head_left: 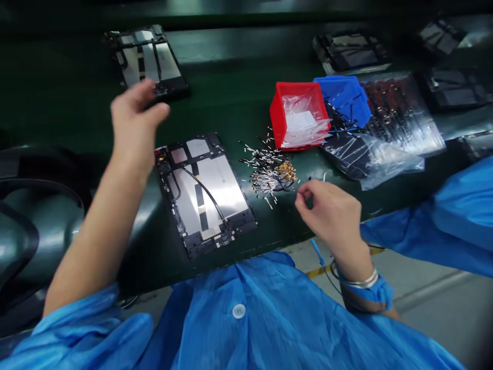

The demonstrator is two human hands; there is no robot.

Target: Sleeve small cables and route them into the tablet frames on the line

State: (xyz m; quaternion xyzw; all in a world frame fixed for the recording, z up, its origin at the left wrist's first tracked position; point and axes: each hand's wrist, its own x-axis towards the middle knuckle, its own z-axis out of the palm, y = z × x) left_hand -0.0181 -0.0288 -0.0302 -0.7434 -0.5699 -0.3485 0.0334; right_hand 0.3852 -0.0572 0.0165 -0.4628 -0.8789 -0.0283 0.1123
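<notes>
My left hand [133, 115] is raised over the dark green belt [231, 77], fingers curled, hovering between a far open tablet chassis [148, 61] and a nearer one [206, 192]; it holds nothing I can see. The nearer chassis lies back-up in front of me with silver shields and a black cable across it. My right hand [331, 210] rests at the belt's front edge, thumb and forefinger pinched on something too small to name, right beside a heap of thin cables [269, 172] with gold ends.
A red bin [298, 115] with a plastic bag inside stands behind the heap, a blue bin [344, 97] and clear bags of parts [389, 128] to its right. More chassis lie at the far right [350, 51]. A co-worker's blue sleeve [442, 221] reaches in.
</notes>
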